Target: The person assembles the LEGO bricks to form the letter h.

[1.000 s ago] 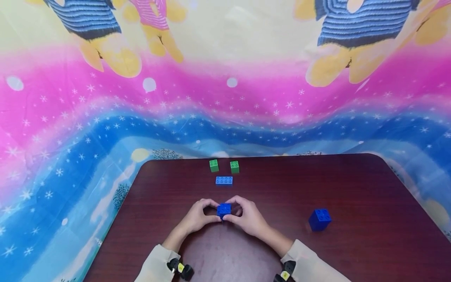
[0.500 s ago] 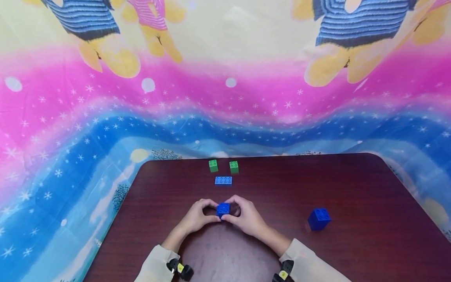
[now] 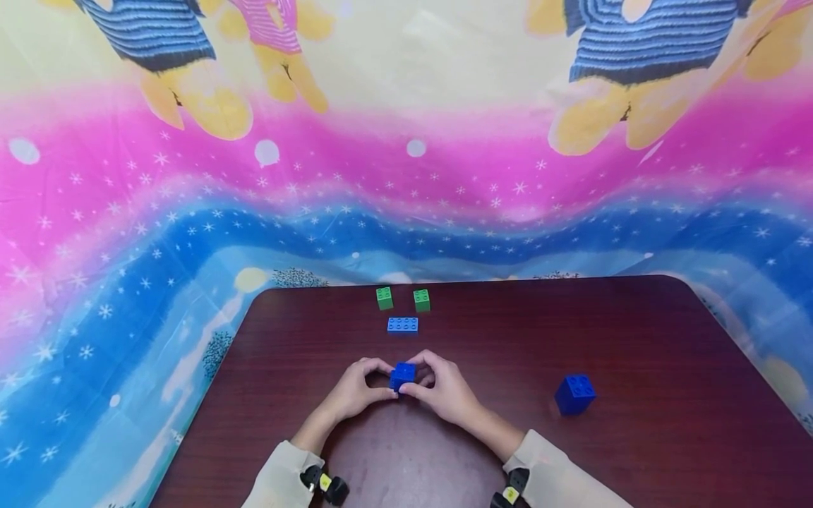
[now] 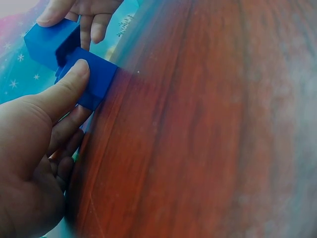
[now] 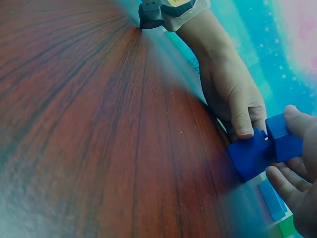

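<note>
Two dark blue toy building blocks meet between the hands at the middle of the table. My left hand [image 3: 356,388] pinches the lower block [image 4: 101,79] between thumb and fingers. My right hand [image 3: 447,388] grips the upper block [image 3: 404,374] by its sides. The upper block is tilted over the lower one, with a wedge-shaped gap showing between them in both wrist views. Some studs of the lower block [image 5: 249,156] show at that gap. Fingers cover part of both blocks.
A taller dark blue block [image 3: 575,395] stands to the right on the brown table [image 3: 305,331]. Behind the hands lie a lighter blue eight-stud brick [image 3: 403,324] and two green bricks, one left [image 3: 384,298] and one right [image 3: 422,300]. A patterned cloth [image 3: 406,183] hangs beyond the table.
The upper block has tipped and shifted slightly away under the right hand's fingers, so more of its side shows. The left hand has stayed almost still.
</note>
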`<state>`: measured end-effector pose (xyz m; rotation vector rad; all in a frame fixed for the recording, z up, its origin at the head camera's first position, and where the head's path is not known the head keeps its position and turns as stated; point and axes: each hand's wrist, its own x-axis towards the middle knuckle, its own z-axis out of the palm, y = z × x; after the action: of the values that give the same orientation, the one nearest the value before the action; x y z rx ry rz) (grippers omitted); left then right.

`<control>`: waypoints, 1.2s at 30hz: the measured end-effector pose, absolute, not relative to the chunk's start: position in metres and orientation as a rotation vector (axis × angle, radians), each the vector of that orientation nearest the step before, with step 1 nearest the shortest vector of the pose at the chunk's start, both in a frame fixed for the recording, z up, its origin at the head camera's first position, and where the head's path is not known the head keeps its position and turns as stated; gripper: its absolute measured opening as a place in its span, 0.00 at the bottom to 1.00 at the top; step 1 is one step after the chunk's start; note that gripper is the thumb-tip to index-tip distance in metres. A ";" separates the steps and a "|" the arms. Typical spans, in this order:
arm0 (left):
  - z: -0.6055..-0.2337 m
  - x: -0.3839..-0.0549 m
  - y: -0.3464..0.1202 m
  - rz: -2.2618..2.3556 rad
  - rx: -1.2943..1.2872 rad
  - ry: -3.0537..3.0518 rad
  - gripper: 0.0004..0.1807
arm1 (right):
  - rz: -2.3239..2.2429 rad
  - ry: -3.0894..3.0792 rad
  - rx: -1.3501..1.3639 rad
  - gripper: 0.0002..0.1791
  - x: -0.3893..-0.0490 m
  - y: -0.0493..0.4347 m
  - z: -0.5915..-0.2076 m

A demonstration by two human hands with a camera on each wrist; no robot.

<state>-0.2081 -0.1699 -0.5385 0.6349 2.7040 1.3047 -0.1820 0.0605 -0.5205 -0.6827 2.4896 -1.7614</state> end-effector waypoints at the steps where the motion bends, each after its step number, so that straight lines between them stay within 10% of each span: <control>1: -0.538 -0.208 -0.170 1.304 0.634 2.704 0.18 | -1.766 2.484 -0.683 0.17 -0.182 0.060 -0.520; 36: -0.541 -0.209 -0.170 1.294 0.640 2.727 0.18 | -1.743 2.638 -0.718 0.20 -0.187 0.053 -0.523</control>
<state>-0.2090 -0.1697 -0.5406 0.6398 2.7272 1.2942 -0.1868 0.0525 -0.5228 -0.7182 2.6385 -1.7432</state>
